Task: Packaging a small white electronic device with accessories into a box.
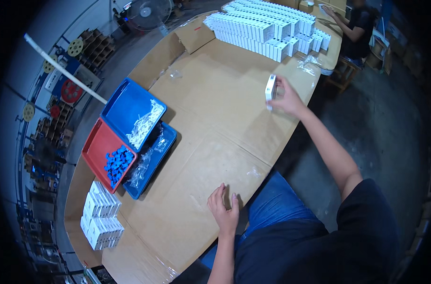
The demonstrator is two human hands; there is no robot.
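My right hand (286,98) grips a small flat white box (271,90), held on edge between thumb and fingers over the right side of the cardboard-covered table (201,118). Beyond it, at the far end, many similar white boxes (267,33) stand packed in stacked rows. Near the table's front edge, my left hand (224,208) has its thumb and fingers apart and nothing in it. A smaller pile of white boxes (102,217) stands at the left end.
At left, a blue tray (125,102) holds small white pieces, and a red tray (94,146) holds small blue pieces. Under them a second blue tray (166,142) contains clear plastic bags. Plastic scraps (309,64) lie near the far boxes. Another person (360,31) sits at far right.
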